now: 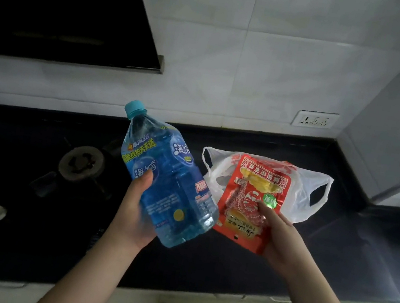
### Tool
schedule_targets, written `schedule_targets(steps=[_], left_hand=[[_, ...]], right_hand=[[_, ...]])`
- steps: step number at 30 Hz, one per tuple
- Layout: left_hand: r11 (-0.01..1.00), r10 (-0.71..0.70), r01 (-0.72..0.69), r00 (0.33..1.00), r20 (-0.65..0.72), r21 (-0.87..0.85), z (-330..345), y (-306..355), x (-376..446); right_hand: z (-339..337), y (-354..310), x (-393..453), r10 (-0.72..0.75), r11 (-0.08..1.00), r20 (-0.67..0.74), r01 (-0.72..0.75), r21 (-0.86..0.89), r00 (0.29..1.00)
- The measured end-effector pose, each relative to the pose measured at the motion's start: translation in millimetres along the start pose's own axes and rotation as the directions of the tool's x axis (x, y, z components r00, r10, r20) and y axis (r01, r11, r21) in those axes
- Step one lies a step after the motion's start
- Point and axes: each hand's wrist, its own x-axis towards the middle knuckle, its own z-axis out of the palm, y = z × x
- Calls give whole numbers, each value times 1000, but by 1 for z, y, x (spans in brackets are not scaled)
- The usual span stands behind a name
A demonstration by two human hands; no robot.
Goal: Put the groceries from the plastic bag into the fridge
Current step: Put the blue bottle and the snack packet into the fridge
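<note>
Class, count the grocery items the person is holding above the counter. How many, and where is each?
2. The blue bottle is in the left hand; the red packet is in the right hand. The plastic bag might hide more.

You are looking down at a dark tabletop (335, 253) that is running along the tiled wall. A white plastic bag (302, 195) is lying crumpled on it, and a gas burner (81, 163) is sitting at its left.

Plastic bag (300, 194) partly hidden behind red packet (251, 199).
</note>
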Motion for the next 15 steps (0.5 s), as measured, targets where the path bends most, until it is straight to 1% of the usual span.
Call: schedule_targets(steps=[3, 7, 10, 12, 15], left_hand=[[999, 36, -35, 997, -72, 27, -2, 0, -12], [990, 100, -85, 985, -143, 111, 10, -5, -32], [983, 142, -108, 959, -245, 146, 22, -14, -44], [965, 205, -140, 930, -304, 222, 28, -24, -49], [912, 304, -169, 890, -339, 374, 34, -42, -62]], right_hand=[[-1, 3, 3, 14, 1000, 27, -13, -13, 1000], [-13, 2, 6, 52, 998, 81, -49, -33, 995], [-27, -2, 5, 81, 994, 122, -71, -81, 989], [-37, -4, 5, 97, 990, 161, -79, -115, 982], [-48, -3, 4, 150, 975, 198, -112, -193, 969]])
